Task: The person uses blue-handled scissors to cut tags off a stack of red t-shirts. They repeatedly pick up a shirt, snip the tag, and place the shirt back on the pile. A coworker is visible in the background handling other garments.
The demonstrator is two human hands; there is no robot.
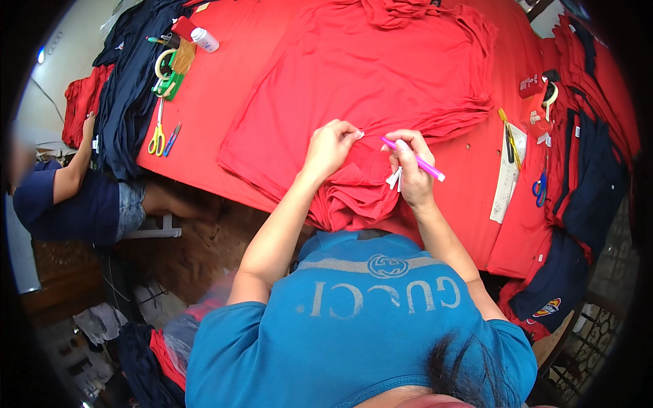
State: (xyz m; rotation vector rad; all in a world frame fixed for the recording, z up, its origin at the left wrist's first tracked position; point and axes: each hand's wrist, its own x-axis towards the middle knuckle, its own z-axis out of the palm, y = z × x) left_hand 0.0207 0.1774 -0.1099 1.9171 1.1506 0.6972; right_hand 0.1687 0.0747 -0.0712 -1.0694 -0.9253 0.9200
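Note:
A thick stack of red shirts (381, 61) lies in front of me on the red-covered table. My left hand (328, 146) is over the stack's near part, thumb and fingertips pinched on a small white label (359, 134) against the red fabric. Just right of it, my right hand (413, 166) grips a pink pen (428, 168), its tip towards the label. A few narrow white strips (394, 179) stick out below the right hand's fingers. Below both hands the red cloth bunches up in folds at the table's near edge.
To the left lie yellow-handled scissors (157, 141), a blue pen (172, 139), a green tape dispenser (170, 85) and a white bottle (205, 39). On the right are blue-handled scissors (539, 189), a paper strip (507, 177) and navy garments (595, 177). Another person (75, 197) sits at left.

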